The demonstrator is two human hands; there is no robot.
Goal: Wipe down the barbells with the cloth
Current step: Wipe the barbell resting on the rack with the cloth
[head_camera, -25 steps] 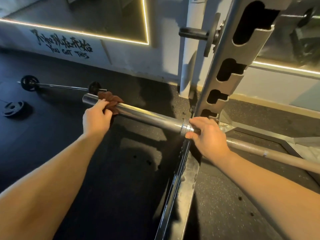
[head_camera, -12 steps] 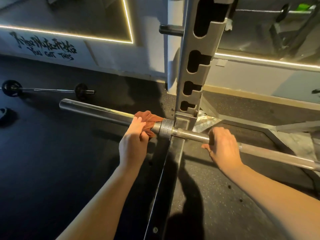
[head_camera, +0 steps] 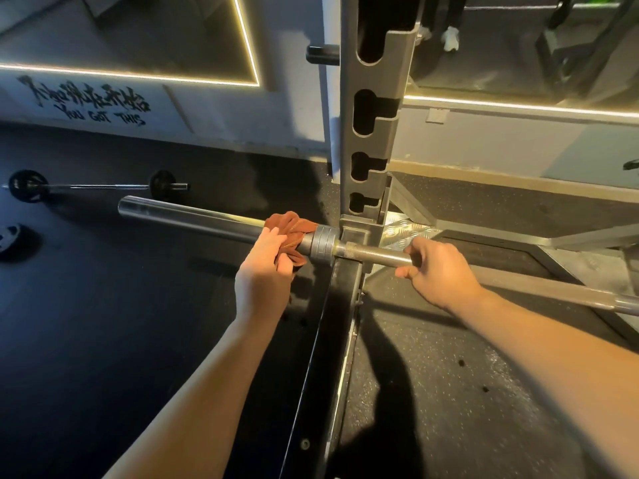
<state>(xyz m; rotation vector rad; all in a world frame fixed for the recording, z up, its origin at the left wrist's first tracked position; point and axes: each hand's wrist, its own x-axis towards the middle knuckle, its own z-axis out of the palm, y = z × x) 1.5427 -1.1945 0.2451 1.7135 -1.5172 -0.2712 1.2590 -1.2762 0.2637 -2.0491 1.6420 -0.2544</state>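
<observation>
Our barbell (head_camera: 193,219) lies low across the rack, its long axis running from the upper left of the view down to the lower right. Its thick sleeve end points left and slightly away from us. The sleeve is smooth, shiny steel. A ridged collar (head_camera: 323,242) sits just beside the grey upright (head_camera: 370,140), and the thinner shaft past it looks duller, with a band of knurling.

We count two barbells. The second barbell (head_camera: 100,186) is a thin one lying on the dark floor (head_camera: 103,323) well behind the first, with a small black plate near each end. One loose plate (head_camera: 14,236) lies at the left edge. There is one cloth (head_camera: 294,229), rust-brown and bunched, wrapped on the sleeve right against the collar.

Our left hand (head_camera: 264,271) grips the cloth around the sleeve, fingers pressed together over the top and thumb beneath. Our right hand (head_camera: 435,271) holds the shaft just right of the upright, fingers curled over it and thumb tucked under, pointing left.
</observation>
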